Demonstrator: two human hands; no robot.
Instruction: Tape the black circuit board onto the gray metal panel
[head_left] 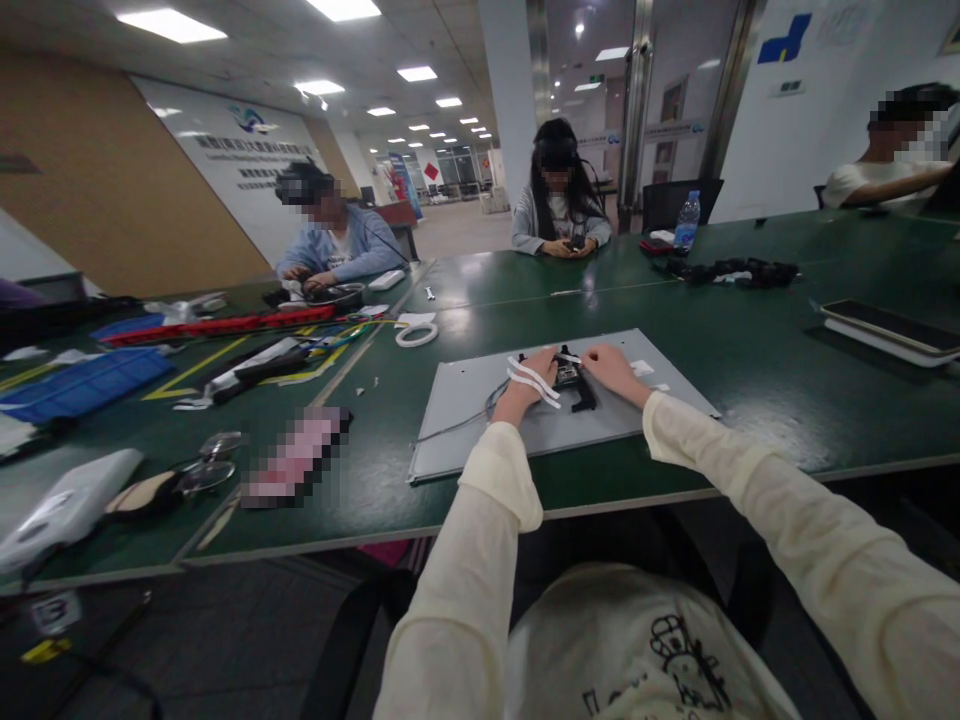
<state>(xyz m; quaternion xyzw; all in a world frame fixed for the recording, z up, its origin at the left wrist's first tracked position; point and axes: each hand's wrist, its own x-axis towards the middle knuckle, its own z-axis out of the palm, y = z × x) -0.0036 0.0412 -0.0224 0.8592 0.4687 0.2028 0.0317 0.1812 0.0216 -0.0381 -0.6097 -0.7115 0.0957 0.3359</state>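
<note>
On a grey board [487,400] in front of me lies a small black plastic part [582,398] with a frame-like shape and a lighter middle. My left hand [531,380] is closed on its left side, and the fingertips are partly hidden. Thin white strips [534,376] lie across the back of that hand. My right hand [611,368] is closed in a pinch at the part's upper right corner. Whatever is between those fingers is too small to make out. From beside my left hand, a grey cable [454,430] runs left across the board.
A white tape roll [416,334], a phone [300,455], glasses [214,465] and a blue tray [86,385] are to the left. Another phone on a white box [892,335] lies right. Black straps [731,271] and a bottle [686,222] stand farther back. Three other people sit around the table.
</note>
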